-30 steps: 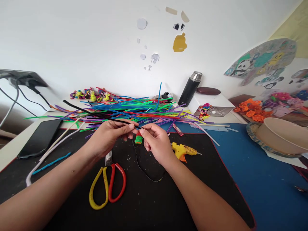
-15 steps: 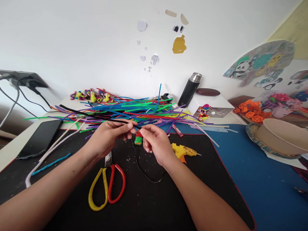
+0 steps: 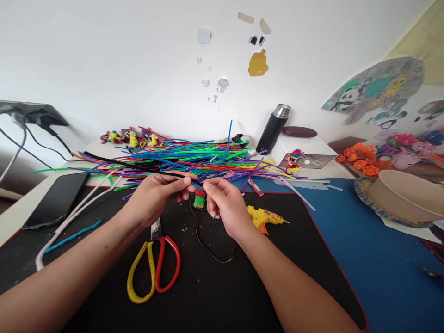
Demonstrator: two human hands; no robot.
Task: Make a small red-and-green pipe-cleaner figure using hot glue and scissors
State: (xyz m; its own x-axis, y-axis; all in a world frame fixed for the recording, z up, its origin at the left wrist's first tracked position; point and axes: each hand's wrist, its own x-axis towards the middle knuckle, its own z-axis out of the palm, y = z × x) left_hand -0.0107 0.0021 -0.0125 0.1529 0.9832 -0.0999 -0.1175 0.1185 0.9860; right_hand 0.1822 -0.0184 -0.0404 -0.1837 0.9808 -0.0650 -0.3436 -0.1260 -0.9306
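Between thumb and fingers, my left hand (image 3: 159,189) pinches a black pipe cleaner (image 3: 118,162), whose long end sticks out to the upper left. My right hand (image 3: 227,203) is closed on the pipe cleaner's other end, a short gap away. Just behind and below that gap stands a small red and green coiled piece (image 3: 199,200). Scissors (image 3: 161,266) with one yellow and one red handle lie below my left hand, their blades partly covered by it. A yellow glue gun (image 3: 267,217) lies right of my right wrist, its cord crossing the mat.
A heap of coloured pipe cleaners (image 3: 194,157) spreads along the back. At left are a phone (image 3: 57,199) and a twisted blue piece (image 3: 72,237). A black flask (image 3: 274,129), a white box (image 3: 312,150) and a beige bowl (image 3: 412,194) stand at right.
Hardly anything differs. Both hands keep their hold on the black pipe cleaner, and the view has shifted very slightly.
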